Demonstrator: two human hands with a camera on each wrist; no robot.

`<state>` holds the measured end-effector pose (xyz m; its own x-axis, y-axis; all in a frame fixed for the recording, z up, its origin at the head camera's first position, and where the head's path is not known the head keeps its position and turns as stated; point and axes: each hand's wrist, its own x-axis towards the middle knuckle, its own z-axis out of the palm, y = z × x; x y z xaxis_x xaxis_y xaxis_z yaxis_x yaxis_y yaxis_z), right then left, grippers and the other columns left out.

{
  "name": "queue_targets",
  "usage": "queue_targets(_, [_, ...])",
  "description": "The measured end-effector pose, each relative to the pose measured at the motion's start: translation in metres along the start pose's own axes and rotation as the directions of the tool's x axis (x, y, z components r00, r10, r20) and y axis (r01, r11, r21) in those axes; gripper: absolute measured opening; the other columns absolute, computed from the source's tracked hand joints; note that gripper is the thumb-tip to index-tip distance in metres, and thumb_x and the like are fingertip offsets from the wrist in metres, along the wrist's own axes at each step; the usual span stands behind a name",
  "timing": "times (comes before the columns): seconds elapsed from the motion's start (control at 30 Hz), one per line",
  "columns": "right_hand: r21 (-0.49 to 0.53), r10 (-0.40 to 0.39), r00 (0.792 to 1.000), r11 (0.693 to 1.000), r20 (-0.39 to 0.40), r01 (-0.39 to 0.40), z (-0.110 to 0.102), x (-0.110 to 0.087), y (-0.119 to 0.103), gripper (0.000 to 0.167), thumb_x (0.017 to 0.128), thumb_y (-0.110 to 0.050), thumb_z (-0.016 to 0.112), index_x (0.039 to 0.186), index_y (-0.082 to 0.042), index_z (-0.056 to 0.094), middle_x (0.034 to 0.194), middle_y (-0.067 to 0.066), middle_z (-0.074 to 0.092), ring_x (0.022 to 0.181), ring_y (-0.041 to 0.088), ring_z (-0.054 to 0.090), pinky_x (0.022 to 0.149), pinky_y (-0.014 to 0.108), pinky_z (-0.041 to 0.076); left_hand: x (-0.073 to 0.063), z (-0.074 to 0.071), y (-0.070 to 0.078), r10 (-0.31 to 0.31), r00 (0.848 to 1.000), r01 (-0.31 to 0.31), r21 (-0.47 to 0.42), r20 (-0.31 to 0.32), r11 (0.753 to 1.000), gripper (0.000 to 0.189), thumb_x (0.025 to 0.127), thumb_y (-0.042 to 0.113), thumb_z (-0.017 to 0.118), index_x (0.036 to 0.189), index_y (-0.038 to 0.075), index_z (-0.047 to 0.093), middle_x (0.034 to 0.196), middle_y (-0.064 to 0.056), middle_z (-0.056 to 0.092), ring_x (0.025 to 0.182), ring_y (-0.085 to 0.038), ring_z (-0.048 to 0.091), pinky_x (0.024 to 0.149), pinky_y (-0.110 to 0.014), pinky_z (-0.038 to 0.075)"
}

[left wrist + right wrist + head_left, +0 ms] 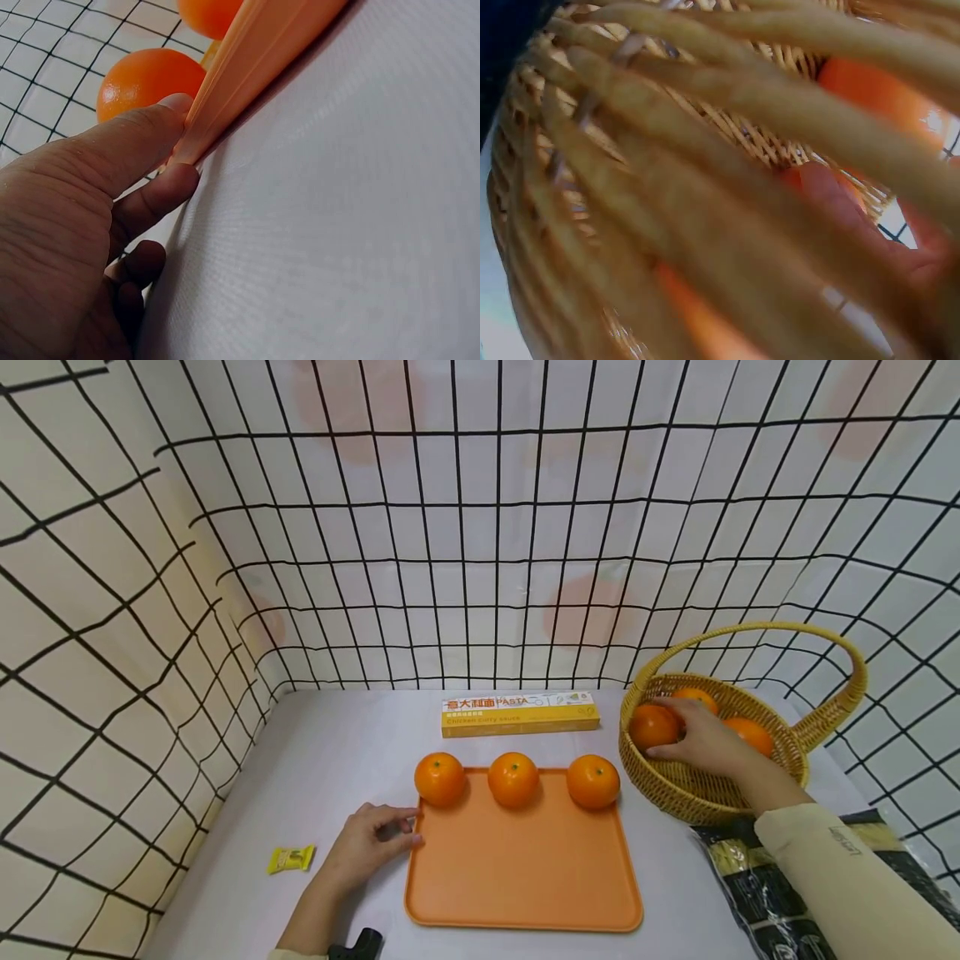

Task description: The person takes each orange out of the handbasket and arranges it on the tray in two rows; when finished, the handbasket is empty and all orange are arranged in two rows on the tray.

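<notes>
An orange rectangular tray (525, 868) lies on the table, with three oranges (513, 781) in a row along its far edge. My left hand (366, 845) pinches the tray's left rim; in the left wrist view the thumb is on top and a finger (161, 195) below. At the right stands a woven basket (663, 789) with a tall handle. Reaching inside it, my right hand (705, 739) grips an orange (651, 728) near the basket's left wall. Two other oranges (750, 735) lie in there. Basket weave (667, 157) hides most of this hand in the right wrist view.
A yellow and white pasta box (521, 714) lies behind the tray. Left of the left hand is a small yellow packet (291, 859). A black and gold plastic package (772, 893) lies under the right sleeve. Black wire mesh (495, 560) surrounds the back and sides.
</notes>
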<state>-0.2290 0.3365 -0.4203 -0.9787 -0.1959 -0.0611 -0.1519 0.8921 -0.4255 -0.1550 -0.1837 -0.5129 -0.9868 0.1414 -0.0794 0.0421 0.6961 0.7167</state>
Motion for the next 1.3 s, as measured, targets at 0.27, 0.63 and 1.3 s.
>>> queue_targets(0.27, [0.018,-0.005,1.0,1.0,-0.013,0.005,0.012,0.014,0.003,0.094,0.084,-0.043,0.082,0.154,0.0,0.035,0.149,0.039,0.038,0.127,0.055,0.047,0.095,0.067,0.046,0.001,0.0,0.0,0.035,0.999,-0.035,0.002,-0.007,0.999,0.033,0.079,0.04,0.087,0.11,0.031,0.078,0.085,0.02,0.065,0.088,-0.008,0.048,0.08,-0.029,0.036])
queue_targets(0.63, [0.032,0.038,0.998,0.999,-0.051,-0.037,0.02,0.018,0.007,0.086,0.087,-0.036,0.08,0.151,-0.001,0.036,0.147,0.039,0.039,0.125,0.055,0.048,0.099,0.07,0.043,0.0,-0.001,0.0,0.067,0.998,-0.067,-0.013,-0.009,0.998,0.034,0.079,0.041,0.087,0.11,0.03,0.078,0.085,0.019,0.065,0.085,-0.009,0.047,0.075,-0.025,0.035])
queue_targets(1.3, [0.068,0.073,0.993,0.995,-0.094,-0.067,0.007,-0.005,0.001,0.095,0.089,-0.049,0.077,0.154,0.001,0.031,0.152,0.04,0.032,0.125,0.058,0.047,0.095,0.072,0.044,0.0,-0.001,-0.002,0.067,0.998,-0.067,-0.007,-0.014,0.998,0.034,0.079,0.041,0.087,0.111,0.031,0.078,0.085,0.02,0.065,0.085,-0.009,0.047,0.076,-0.025,0.035])
